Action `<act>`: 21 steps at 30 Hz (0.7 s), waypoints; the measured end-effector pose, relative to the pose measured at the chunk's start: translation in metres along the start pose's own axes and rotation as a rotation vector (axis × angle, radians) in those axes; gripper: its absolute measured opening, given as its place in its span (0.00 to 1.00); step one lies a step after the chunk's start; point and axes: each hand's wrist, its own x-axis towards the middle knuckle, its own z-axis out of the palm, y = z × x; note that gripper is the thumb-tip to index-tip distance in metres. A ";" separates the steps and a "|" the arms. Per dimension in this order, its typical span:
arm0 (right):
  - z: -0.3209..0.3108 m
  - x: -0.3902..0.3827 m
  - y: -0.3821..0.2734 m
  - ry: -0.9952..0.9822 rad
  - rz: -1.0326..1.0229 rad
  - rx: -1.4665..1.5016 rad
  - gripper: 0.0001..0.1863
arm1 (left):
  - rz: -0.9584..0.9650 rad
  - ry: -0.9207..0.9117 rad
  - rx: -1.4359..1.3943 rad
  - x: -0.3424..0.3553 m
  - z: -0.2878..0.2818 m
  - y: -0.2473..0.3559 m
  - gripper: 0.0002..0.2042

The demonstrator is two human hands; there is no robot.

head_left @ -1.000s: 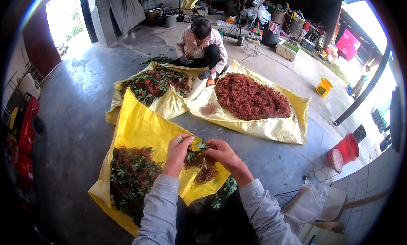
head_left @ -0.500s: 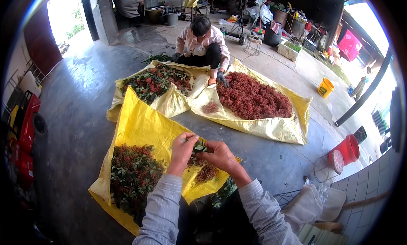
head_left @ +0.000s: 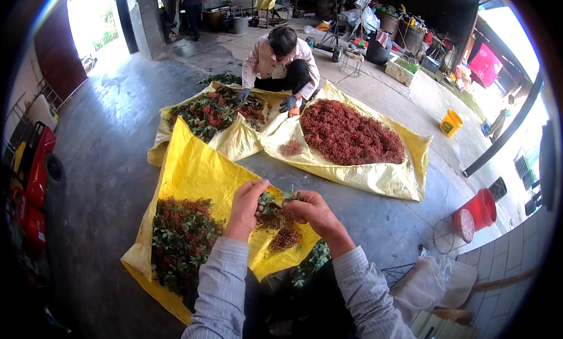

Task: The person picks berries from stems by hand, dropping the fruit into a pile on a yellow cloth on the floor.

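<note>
My left hand (head_left: 243, 211) is closed round a green leafy sprig (head_left: 268, 200) above a bright yellow woven sheet (head_left: 193, 166). Fingers of my right hand (head_left: 315, 215) pinch green leaves (head_left: 290, 195) at the sprig's right side. A heap of leafy sprigs with red berry clusters (head_left: 185, 236) lies on the sheet to the left. Below my hands is a small pile of loose reddish berries (head_left: 285, 238). Green leaves (head_left: 315, 261) lie near my knees, beyond the sheet's edge.
Across from me a person (head_left: 282, 63) in gloves crouches at two pale yellow sheets, one bearing leafy red sprigs (head_left: 220, 113), the other a large red berry heap (head_left: 349, 134). A red bucket (head_left: 484, 209), a wire-framed stool (head_left: 465, 225) and a yellow bucket (head_left: 451, 123) stand right.
My hands have moved slightly apart, and leaves now show in my right fingers. The crouching person's one gloved hand has left the red heap; the other reaches the leafy pile. Someone stands at the back.
</note>
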 end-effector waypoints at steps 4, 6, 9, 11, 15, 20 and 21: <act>0.011 0.001 0.002 0.008 -0.048 -0.148 0.07 | -0.049 -0.034 0.001 -0.002 0.003 -0.002 0.07; 0.015 0.001 0.001 0.018 -0.068 -0.222 0.08 | -0.028 -0.041 0.003 -0.003 0.005 -0.004 0.08; 0.013 0.001 0.000 0.008 -0.045 -0.290 0.12 | 0.016 -0.036 0.006 -0.005 0.008 -0.002 0.08; 0.011 0.001 -0.002 -0.013 0.009 -0.343 0.17 | 0.043 -0.045 0.002 -0.005 0.010 -0.002 0.07; 0.014 -0.001 -0.003 -0.046 -0.004 -0.303 0.19 | 0.056 -0.067 0.000 -0.006 0.009 -0.001 0.08; 0.014 -0.006 -0.011 -0.018 0.052 -0.226 0.18 | 0.060 0.007 0.132 -0.007 0.006 0.008 0.15; 0.011 -0.006 -0.011 -0.033 0.072 -0.234 0.18 | 0.086 0.013 0.173 -0.006 0.004 0.010 0.17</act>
